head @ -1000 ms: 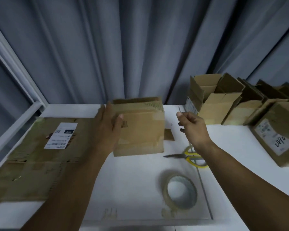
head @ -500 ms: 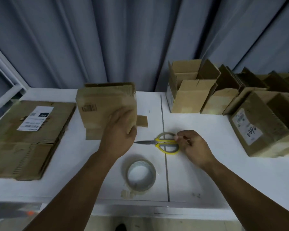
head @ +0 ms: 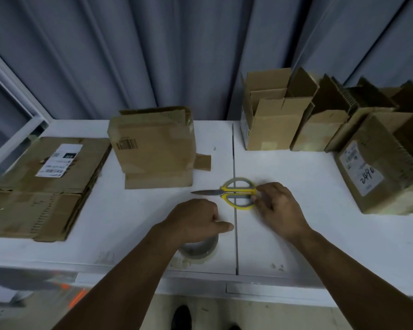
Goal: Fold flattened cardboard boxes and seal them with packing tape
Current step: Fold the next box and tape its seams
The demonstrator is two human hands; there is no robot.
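Observation:
A partly folded cardboard box [head: 153, 148] stands at the back middle of the white table [head: 129, 210], no hand on it. My left hand [head: 196, 220] is lowered onto the roll of packing tape [head: 199, 250] near the front edge, its fingers curled over the roll's far side and its thumb pointing right. My right hand [head: 279, 208] pinches the right end of the yellow-handled scissors [head: 236, 194], which lie flat with the blades pointing left. The far half of the roll is hidden under my left hand.
A stack of flattened cardboard boxes [head: 45, 184] with a white label lies on the left. Several folded open-topped boxes [head: 277, 120] line the back right, and a labelled box [head: 379, 167] lies at the far right. A grey curtain hangs behind.
My left hand has let go of the folded box and come down onto the tape roll. My right hand has stayed at the scissors' handles. The view has tilted further down.

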